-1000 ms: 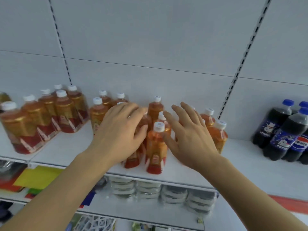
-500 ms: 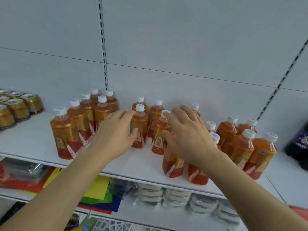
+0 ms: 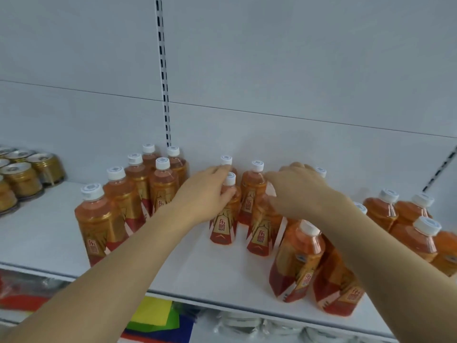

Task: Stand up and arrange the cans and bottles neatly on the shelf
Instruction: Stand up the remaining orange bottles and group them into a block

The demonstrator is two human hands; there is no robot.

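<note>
A: Grips? 
B: Left hand (image 3: 206, 196) wraps a bottle (image 3: 223, 219); right hand (image 3: 300, 191) curls over the neighbouring bottle (image 3: 262, 226), mid-shelf (image 3: 49, 233). 
A: Advice? 
B: Slide both leftward together, bases flat, toward the tidy row (image 3: 138, 191) beyond the left grip.

Gold cans (image 3: 23, 174) and rightmost bottle (image 3: 447, 251) edge-cropped.

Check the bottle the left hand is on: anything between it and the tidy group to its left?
Nothing visible. The left hand grips the bottle; bare shelf separates it from the tidy group. The right hand is on the opposite side, over other bottles.
</note>
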